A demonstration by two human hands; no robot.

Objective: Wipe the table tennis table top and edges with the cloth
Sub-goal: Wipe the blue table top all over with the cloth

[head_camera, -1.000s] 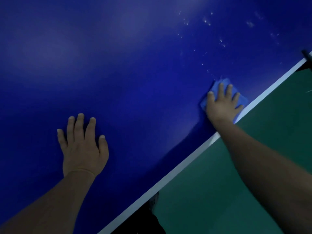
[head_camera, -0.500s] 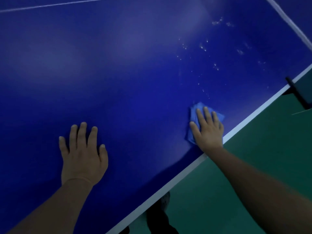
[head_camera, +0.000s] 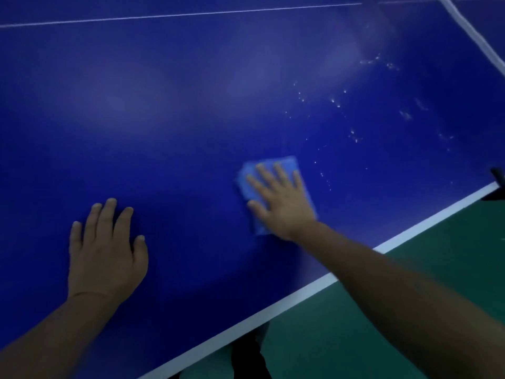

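Blue cloth pressed flat under the open right hand should sweep right through the white specks, the open left hand bracing empty on the surface.

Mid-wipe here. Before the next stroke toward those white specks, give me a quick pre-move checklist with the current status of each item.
1. Cloth flat under right hand, fingers spread: ok.
2. Left hand flat on the table, clear of the stroke: ok.
3. Specks wiped: not ok, they lie beyond and right of the cloth.
4. Path from cloth to specks free of objects: ok.
5. White edge wiped: cannot tell.
6. Cloth damp or clean enough: cannot tell.
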